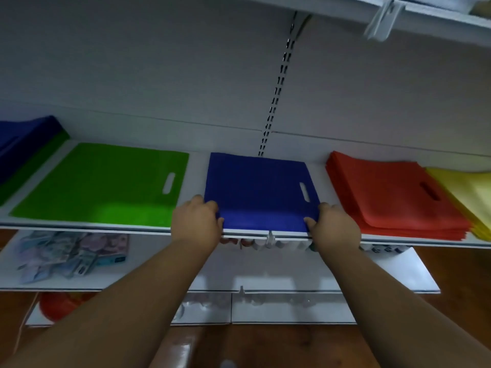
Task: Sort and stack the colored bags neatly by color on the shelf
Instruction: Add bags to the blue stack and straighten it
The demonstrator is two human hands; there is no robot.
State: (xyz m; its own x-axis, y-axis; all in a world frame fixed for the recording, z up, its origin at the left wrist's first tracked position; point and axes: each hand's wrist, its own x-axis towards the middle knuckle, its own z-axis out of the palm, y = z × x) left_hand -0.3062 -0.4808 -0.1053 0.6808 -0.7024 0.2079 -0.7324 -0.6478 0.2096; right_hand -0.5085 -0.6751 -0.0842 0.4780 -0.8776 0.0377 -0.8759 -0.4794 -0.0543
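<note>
A blue bag [259, 189] lies flat in the middle of the white shelf [87, 226], its handle slot to the right. My left hand [198, 221] pinches its front left corner and my right hand [333, 225] pinches its front right corner, at the shelf's front edge. To the left a green bag [106, 184] lies flat. On the right sits a red stack [393, 197], with a yellow stack [467, 192] overlapping its right side. At the far left, dark blue bags [24, 139] lie over a green one.
A slotted upright rail [279, 83] runs up the back wall behind the blue bag. An upper shelf with a plastic label clip [382, 19] hangs overhead. Lower shelves hold printed packets [71, 254], small bottles [279, 244] and something red [58, 305]. Brown floor lies below.
</note>
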